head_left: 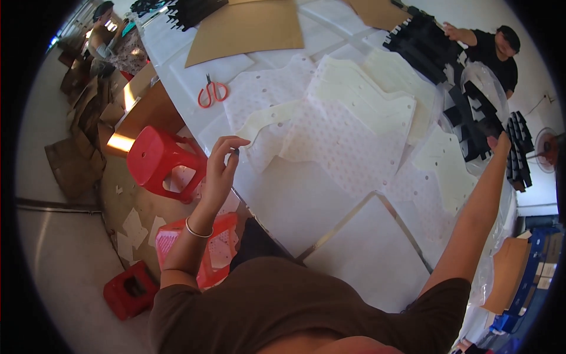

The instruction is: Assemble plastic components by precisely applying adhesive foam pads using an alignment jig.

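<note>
My left hand (223,168) is raised at the near-left edge of the white table (354,253), fingers curled and apart, holding nothing. Its fingertips hover just short of a cream cut strip (262,120) that lies on white perforated sheets (336,135). Far out to the right, my right hand (501,143) is closed at the edge of a clear plastic bag (489,82) holding black cut pieces (471,118). More cream cut pieces (377,100) are stacked in the middle of the table.
Red scissors (212,92) lie beside a brown cardboard sheet (247,26). A person in black (495,53) across the table touches a black stack (421,38). Red stools (159,159) (128,289) and a red basket (221,248) stand on the floor at left. Another person (105,23) sits far left.
</note>
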Motion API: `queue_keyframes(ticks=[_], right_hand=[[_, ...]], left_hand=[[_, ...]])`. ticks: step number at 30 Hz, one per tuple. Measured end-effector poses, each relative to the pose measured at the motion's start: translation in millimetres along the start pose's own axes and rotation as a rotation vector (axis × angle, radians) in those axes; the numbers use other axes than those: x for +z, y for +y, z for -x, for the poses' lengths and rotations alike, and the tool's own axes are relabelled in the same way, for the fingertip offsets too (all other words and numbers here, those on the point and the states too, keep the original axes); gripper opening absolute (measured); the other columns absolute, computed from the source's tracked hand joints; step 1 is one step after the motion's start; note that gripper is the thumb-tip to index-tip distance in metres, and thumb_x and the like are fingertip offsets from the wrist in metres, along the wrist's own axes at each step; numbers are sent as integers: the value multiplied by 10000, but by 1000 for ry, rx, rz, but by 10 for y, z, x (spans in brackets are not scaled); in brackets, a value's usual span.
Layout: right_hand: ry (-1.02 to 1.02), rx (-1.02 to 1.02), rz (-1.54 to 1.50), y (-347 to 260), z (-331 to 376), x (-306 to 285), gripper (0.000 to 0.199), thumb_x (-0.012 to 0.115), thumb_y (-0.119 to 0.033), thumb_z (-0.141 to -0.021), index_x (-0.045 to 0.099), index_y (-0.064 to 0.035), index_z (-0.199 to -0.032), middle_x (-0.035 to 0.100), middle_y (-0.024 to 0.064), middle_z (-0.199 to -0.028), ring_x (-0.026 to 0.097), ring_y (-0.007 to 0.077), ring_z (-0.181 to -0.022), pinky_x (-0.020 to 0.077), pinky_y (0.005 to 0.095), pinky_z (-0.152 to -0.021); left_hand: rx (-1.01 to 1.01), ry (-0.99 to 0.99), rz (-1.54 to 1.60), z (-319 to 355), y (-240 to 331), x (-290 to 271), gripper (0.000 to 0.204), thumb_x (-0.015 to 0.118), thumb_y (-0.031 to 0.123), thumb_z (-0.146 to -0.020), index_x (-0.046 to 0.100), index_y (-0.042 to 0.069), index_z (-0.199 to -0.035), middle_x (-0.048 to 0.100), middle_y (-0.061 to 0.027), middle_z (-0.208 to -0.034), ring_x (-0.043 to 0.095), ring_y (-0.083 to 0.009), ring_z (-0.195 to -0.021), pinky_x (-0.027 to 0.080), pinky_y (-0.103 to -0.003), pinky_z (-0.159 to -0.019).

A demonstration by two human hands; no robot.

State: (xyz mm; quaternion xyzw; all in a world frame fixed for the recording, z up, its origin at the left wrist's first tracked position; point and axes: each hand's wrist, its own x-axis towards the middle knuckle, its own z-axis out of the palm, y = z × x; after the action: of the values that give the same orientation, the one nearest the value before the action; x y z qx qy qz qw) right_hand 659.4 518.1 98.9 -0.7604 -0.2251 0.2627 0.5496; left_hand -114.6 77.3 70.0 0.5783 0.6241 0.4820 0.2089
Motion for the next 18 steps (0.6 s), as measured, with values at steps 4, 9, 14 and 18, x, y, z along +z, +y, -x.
queue_keyframes(ticks=[4, 9, 14, 18], right_hand=[[-301, -439, 410, -334, 2635, -557, 459, 532, -470, -896, 615, -93, -1145, 669, 44, -880, 591, 99, -653, 411, 216, -560], [-434, -486, 608, -170, 4805, -2517, 350, 419, -342, -973, 623, -60, -1000, 586, 12, -739, 527, 74, -667, 370, 216, -611], [-160, -28, 132, 1077, 6310, -4958, 297, 422, -254, -961, 475, -61, -741, 460, 35, -629, 463, 116, -598, 364, 250, -609], [222, 413, -147, 2961, 7694, -6189, 292, 515, -290, -911, 506, -92, -698, 552, 53, -653, 536, 133, -604, 415, 266, -559]], left_hand=[[99, -196, 13, 159, 223, 334, 331, 461, -123, -725, 624, 10, -981, 573, -146, -1025, 545, -290, -1007, 425, -344, -888], [384, -773, 126, 271, 619, 1161, 350, 510, -112, -681, 638, 37, -970, 583, -117, -1048, 524, -311, -1007, 432, -391, -879], [787, -1216, 109, 794, 1351, 1777, 350, 539, -71, -703, 638, 59, -1013, 555, -101, -1111, 488, -309, -1060, 400, -409, -908], [1113, -1514, 52, 1582, 1857, 2241, 348, 583, 0, -733, 619, 82, -1069, 517, -91, -1177, 448, -304, -1126, 369, -423, -935]])
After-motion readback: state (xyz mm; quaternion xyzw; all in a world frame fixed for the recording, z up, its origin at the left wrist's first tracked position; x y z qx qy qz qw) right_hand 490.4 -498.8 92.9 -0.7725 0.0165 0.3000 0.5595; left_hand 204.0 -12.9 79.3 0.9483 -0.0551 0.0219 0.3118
